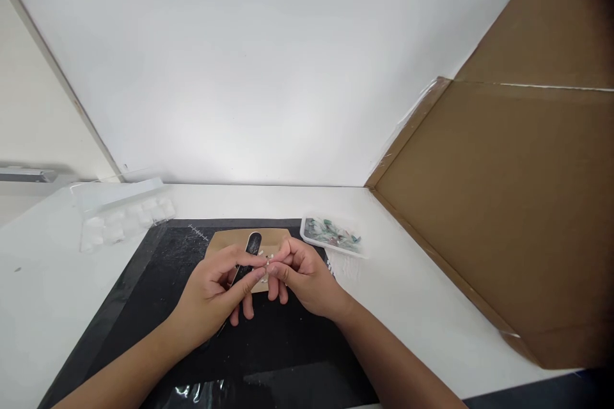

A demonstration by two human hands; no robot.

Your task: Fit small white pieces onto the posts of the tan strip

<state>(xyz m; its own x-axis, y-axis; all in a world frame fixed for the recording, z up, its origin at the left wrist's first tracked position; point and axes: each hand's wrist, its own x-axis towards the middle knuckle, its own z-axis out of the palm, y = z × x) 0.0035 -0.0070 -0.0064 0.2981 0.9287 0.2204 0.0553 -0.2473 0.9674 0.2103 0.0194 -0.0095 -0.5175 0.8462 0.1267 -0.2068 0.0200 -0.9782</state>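
My left hand [218, 281] is closed, with a black nail file [254, 243] running between its fingers. The file's rounded end points up and away, and part of its length is hidden by the fingers. My right hand [303, 273] is closed in a pinch. The thumbs and index fingertips of both hands meet at a small whitish piece [267, 262], too small to make out fully. Under and behind the hands lies a tan sheet [225, 238], with several tiny white pieces on it near the fingertips.
A black mat [158, 287] covers the middle of the white table [412, 307]. Back right of my hands stands a white tray [336, 248] of small green and clear packets. A clear compartment box [119, 220] lies at left. Brown cardboard [494, 204] rises at right.
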